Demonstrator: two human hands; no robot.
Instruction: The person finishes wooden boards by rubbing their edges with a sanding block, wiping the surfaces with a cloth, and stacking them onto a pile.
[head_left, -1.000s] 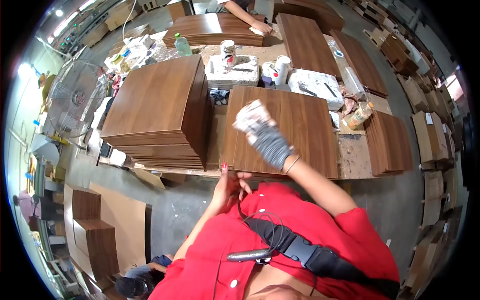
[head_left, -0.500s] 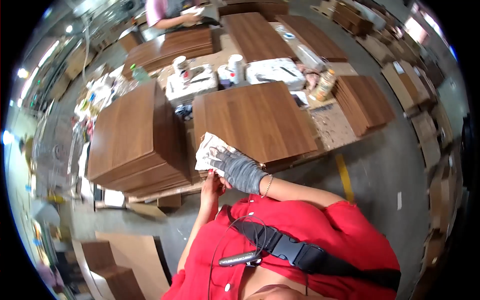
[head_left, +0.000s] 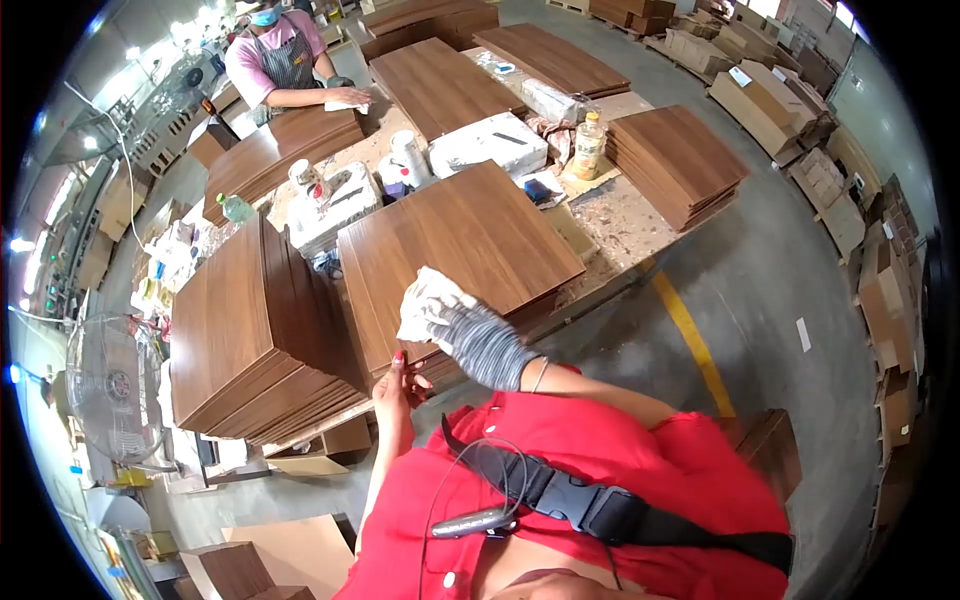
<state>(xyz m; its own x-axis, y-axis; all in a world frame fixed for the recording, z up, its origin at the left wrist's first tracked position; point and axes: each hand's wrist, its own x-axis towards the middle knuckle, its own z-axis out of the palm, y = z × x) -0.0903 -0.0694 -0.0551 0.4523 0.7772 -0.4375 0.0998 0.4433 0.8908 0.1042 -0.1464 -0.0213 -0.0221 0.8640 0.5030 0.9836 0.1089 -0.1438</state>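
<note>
My right hand (head_left: 475, 340), in a grey knitted glove, presses a crumpled white cloth (head_left: 425, 298) onto the near part of a brown wood-grain panel (head_left: 460, 235). The panel lies on top of a stack in front of me. My left hand (head_left: 398, 388) is bare with red nails; its thumb lies at the panel's near edge and its fingers are curled beside it. Just to the left stands a taller stack of similar panels (head_left: 225, 325), its sheets slightly fanned.
Behind the panel are a white wrapped block (head_left: 488, 145), white bottles (head_left: 408, 152) and a bottle of yellowish liquid (head_left: 589, 147). More panels (head_left: 675, 150) are stacked on the right. Across the table a person in an apron (head_left: 285, 60) works. A floor fan (head_left: 115, 388) stands at left.
My view has shifted, so the table sits further left and the other person shows more fully. The cloth is bunched up more under my right hand. My left hand has come away from the right.
</note>
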